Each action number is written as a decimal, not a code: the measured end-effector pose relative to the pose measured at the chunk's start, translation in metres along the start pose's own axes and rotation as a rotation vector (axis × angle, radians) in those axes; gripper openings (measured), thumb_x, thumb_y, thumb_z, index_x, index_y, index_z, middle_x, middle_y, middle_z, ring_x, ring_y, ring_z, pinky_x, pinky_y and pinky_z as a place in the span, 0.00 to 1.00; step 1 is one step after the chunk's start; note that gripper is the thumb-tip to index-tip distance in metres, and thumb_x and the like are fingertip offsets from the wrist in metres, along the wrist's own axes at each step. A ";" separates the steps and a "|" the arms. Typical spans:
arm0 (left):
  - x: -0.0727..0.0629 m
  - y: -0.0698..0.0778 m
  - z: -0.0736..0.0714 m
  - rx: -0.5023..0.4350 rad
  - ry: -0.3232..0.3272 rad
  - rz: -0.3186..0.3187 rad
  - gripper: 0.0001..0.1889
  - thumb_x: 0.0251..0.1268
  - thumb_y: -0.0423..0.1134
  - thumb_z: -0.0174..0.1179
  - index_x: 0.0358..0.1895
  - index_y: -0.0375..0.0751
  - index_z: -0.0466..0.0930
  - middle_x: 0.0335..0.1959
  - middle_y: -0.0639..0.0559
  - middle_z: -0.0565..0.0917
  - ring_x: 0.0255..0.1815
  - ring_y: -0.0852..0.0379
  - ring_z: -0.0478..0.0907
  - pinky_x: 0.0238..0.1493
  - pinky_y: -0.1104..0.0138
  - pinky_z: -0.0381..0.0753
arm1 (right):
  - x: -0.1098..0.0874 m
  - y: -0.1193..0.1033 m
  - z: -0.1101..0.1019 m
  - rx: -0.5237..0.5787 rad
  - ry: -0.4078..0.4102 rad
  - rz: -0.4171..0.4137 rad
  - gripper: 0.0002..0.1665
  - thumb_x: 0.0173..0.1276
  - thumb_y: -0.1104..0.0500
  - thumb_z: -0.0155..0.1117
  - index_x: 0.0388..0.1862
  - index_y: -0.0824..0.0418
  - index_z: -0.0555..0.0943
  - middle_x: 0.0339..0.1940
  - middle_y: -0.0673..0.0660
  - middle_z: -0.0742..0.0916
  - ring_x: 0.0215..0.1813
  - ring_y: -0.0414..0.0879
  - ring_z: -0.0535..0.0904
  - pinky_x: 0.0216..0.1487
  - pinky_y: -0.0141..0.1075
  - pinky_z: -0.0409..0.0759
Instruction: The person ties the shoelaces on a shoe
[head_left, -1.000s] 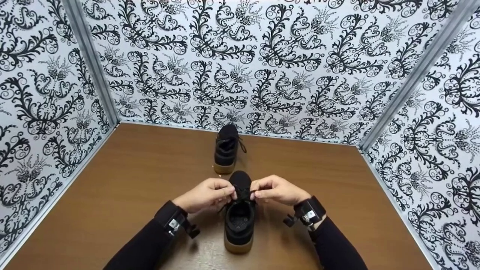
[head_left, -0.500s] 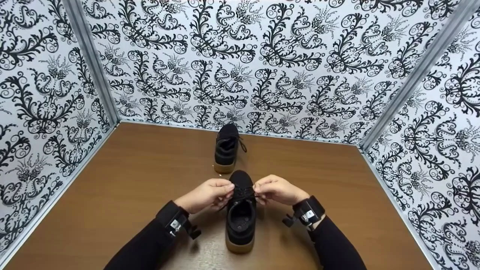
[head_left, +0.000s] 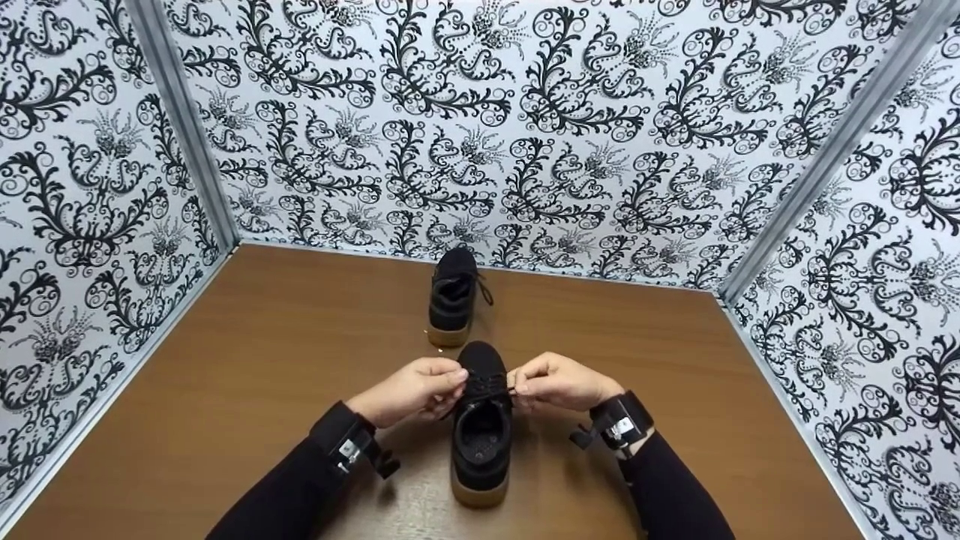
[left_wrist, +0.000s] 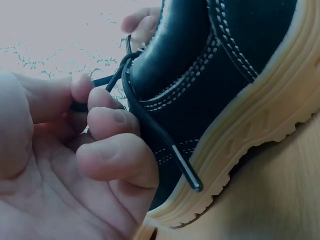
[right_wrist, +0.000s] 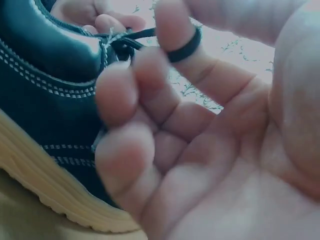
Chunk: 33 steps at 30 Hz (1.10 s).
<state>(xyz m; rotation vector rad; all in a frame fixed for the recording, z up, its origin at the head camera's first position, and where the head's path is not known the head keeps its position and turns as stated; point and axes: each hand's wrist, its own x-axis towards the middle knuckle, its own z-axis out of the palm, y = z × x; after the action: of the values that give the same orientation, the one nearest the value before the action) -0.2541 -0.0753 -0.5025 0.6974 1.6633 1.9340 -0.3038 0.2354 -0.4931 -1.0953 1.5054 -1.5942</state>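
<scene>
A black shoe [head_left: 480,471] with a tan sole stands upright on the table, its toe pointing away from me. At its left side my left hand [head_left: 411,390] pinches a black shoelace between thumb and forefinger. A loose lace end with a plastic tip [left_wrist: 186,169] hangs down the shoe's side in the left wrist view. Across the shoe, my right hand [head_left: 561,382] pinches another part of the lace [right_wrist: 186,49], which bends round between thumb and forefinger. The laces cross in a knot [left_wrist: 129,57] above the tongue. Fingers partly hide the lacing.
A matching black shoe [head_left: 452,304] stands farther back, with a lace loop hanging at its right. Both are on a brown wooden table [head_left: 315,315]. Patterned black-and-white panels [head_left: 480,135] enclose the back and sides.
Both hands have drawn slightly apart from the middle of the shoe, each keeping its pinch on the lace. The far shoe has stayed where it was.
</scene>
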 end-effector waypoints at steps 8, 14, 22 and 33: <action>-0.001 -0.003 -0.004 0.028 0.003 -0.019 0.23 0.90 0.43 0.56 0.45 0.18 0.70 0.26 0.53 0.72 0.23 0.59 0.67 0.22 0.69 0.62 | -0.002 -0.001 0.001 0.061 0.094 0.077 0.21 0.89 0.61 0.57 0.32 0.72 0.77 0.31 0.51 0.85 0.32 0.42 0.79 0.40 0.33 0.81; -0.002 -0.002 -0.003 0.013 0.009 -0.018 0.24 0.89 0.43 0.57 0.46 0.17 0.70 0.27 0.53 0.74 0.24 0.59 0.69 0.23 0.70 0.63 | -0.001 0.000 -0.001 0.106 0.027 0.011 0.18 0.88 0.64 0.55 0.34 0.73 0.76 0.36 0.55 0.84 0.36 0.46 0.79 0.43 0.34 0.81; -0.002 -0.005 -0.004 0.070 0.002 0.045 0.23 0.89 0.42 0.59 0.40 0.19 0.72 0.24 0.50 0.71 0.22 0.59 0.68 0.22 0.70 0.67 | -0.004 -0.002 -0.004 0.047 0.074 0.033 0.16 0.85 0.66 0.58 0.35 0.74 0.80 0.33 0.54 0.84 0.34 0.44 0.77 0.41 0.34 0.79; -0.001 -0.005 -0.002 0.118 0.005 0.074 0.23 0.89 0.41 0.59 0.38 0.20 0.73 0.22 0.51 0.71 0.20 0.59 0.69 0.22 0.69 0.71 | 0.000 -0.003 0.004 0.015 0.048 0.053 0.25 0.87 0.62 0.59 0.25 0.72 0.76 0.28 0.51 0.85 0.32 0.46 0.80 0.40 0.35 0.82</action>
<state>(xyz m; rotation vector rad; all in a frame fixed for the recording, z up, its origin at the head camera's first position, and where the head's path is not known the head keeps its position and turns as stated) -0.2543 -0.0766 -0.5078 0.8098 1.7897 1.9009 -0.3001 0.2336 -0.4906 -1.0071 1.5388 -1.6033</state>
